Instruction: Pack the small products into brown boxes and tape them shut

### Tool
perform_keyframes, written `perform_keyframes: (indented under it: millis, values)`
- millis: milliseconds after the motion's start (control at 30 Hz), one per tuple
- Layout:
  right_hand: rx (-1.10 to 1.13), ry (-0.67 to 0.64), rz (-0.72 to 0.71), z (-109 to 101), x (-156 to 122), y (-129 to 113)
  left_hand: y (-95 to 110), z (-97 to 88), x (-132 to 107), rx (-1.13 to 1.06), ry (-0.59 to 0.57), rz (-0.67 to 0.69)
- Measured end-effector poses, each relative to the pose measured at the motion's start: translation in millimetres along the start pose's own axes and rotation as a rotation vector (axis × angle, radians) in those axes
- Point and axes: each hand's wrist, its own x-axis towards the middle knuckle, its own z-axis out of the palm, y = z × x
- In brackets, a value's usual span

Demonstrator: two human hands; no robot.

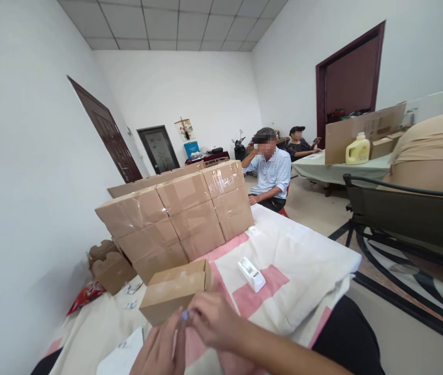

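Observation:
My left hand [161, 346] and my right hand [215, 319] meet over the near part of the table, fingers pinched together. Between their fingertips is a small bluish-purple piece [185, 315], too small and blurred to name. Just beyond my hands sits a closed cardboard box [176, 284], its lower right part hidden by my fingers. A white tape dispenser [251, 274] lies to the right of that box on the pink-and-cream cloth [299, 271]. Behind the box rises a stack of taped cardboard boxes [182, 213].
White paper [122, 354] lies near my left hand. Open cardboard pieces [114, 271] and a red packet [86, 297] are at the left by the wall. A person in a light shirt [270, 172] sits beyond the table. At right stands a dark folding chair [408, 213].

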Motion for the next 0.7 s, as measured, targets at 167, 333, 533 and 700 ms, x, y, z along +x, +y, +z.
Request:
perform_keyframes:
  millis: [167,333,533,700]
  values:
    - [0.152,0.041,0.228,-51,24,2,26,25.1,68,-0.183,0.041,-0.189]
    - [0.238,0.058,0.303,-61,6,17,46,47.6,69,-0.315,-0.042,-0.356]
    - [0.258,0.078,0.331,-62,0,19,54,47.6,65,-0.344,-0.177,-0.678]
    - [0.515,0.046,0.333,-63,3,12,50,34.9,70,-0.872,-0.285,-0.963]
